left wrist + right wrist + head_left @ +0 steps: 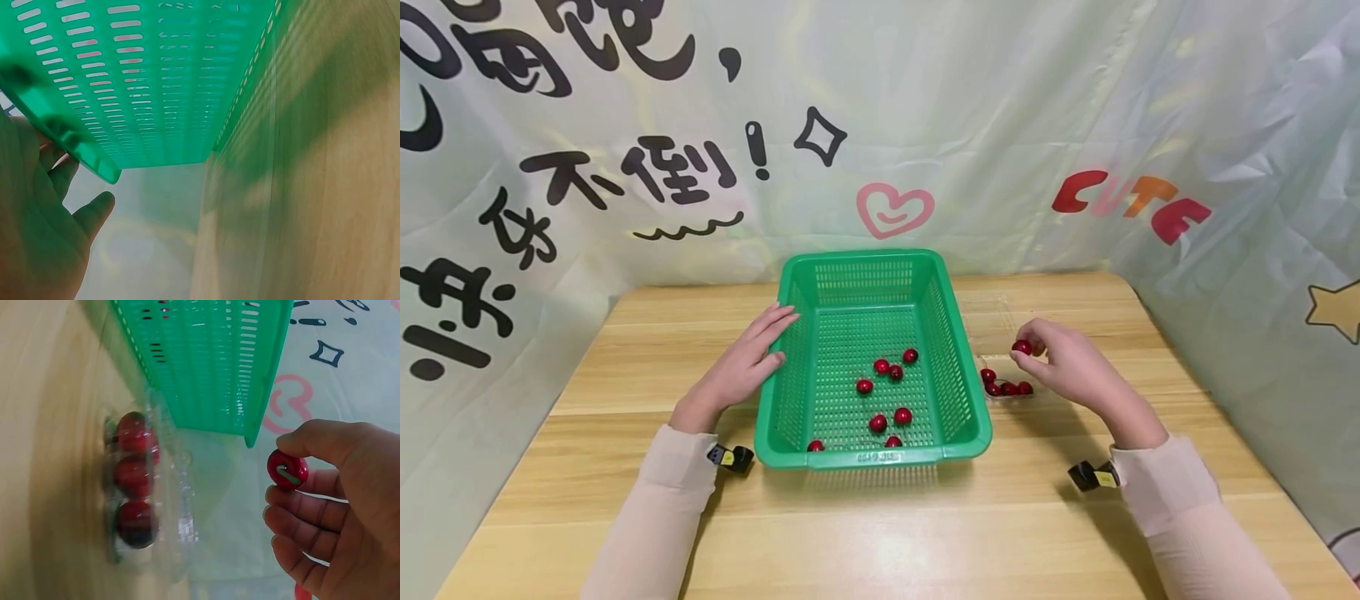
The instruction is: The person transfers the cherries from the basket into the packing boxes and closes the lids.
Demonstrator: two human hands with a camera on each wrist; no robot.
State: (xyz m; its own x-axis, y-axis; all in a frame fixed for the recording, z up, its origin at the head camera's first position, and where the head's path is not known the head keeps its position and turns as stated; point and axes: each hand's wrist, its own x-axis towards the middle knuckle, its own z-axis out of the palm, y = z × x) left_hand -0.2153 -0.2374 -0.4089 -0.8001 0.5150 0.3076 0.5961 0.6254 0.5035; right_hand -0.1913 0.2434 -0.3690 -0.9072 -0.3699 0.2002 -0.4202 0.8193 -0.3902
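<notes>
Well, right hand (1069, 362) in pinch round cherry (287, 469), left hand (740, 365) outstretched against basket (932, 453).

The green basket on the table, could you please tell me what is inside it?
Eight red cherries show inside the green basket. Its near rim partly covers the two nearest, and whether more lie behind it cannot be seen.
</notes>
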